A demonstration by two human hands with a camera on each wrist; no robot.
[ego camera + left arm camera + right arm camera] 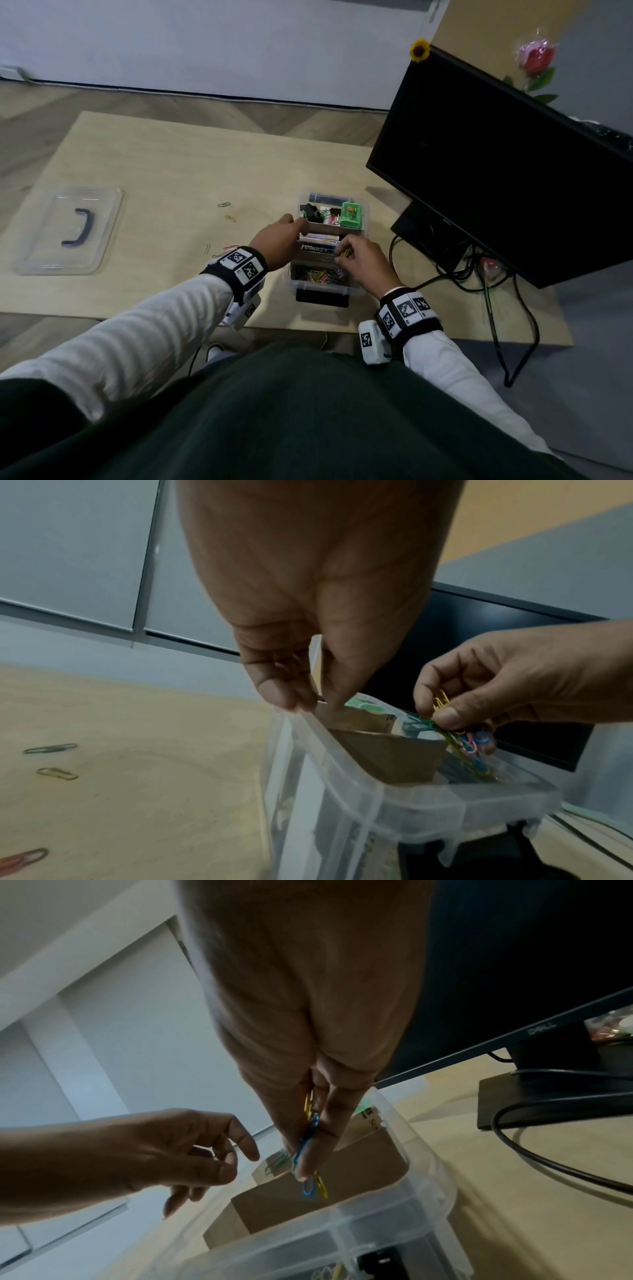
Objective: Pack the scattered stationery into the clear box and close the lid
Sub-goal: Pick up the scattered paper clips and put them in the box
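The clear box (329, 246) of thin see-through plastic stands open on the pale wooden table (171, 164), just left of the black monitor's (496, 154) flat square foot. Inside it, brown cardboard dividers (387, 756) wall off compartments: the nearest holds a heap of coloured wire paper clips (318, 275), the far one a glossy green sharpener-like block (351, 215) and black binder clips (310, 210).

The right hand (363, 263) hovers over the box's middle, thumb and fingertips pinched shut on a small bunch of clips (459, 737), bent-wire loops in yellow, green, blue and pink, hanging into the box. The left hand (277, 243) is at the box's left rim (329, 739), thumb and forefinger pinched on the top edge of a cardboard divider, the other fingers loosely curled.

Left of the box, several loose paper clips (226, 210) lie scattered on the smooth table. Farther left rests the lid (72, 229), a rounded clear rectangle lying flat with a dark curved handle (80, 228). Black cables (496, 308) loop from the monitor's foot over the table edge
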